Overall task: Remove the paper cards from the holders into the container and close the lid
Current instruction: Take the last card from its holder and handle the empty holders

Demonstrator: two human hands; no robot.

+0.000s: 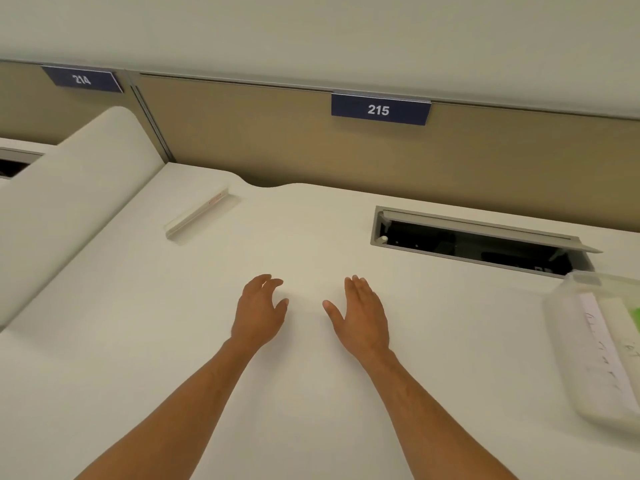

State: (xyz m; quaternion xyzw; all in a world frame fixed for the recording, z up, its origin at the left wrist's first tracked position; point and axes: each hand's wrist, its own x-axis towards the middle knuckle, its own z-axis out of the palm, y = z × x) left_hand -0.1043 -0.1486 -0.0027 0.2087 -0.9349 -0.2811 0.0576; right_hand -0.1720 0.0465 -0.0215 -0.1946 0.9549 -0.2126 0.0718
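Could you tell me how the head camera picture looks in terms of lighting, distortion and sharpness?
Head view: soft, even light, faint shadows under the left hand and right hand; wide-angle bend bows the partition with the 215 sign; no strong glare; the clear holder looks slightly soft, and the container is cut off at the right edge, its paper's writing illegible.

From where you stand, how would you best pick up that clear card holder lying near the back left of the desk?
The card holder lies flat, long and narrow, running diagonally. I would probably pinch it across its narrow width near the middle, coming from above with the left hand, which is nearer and holds nothing.
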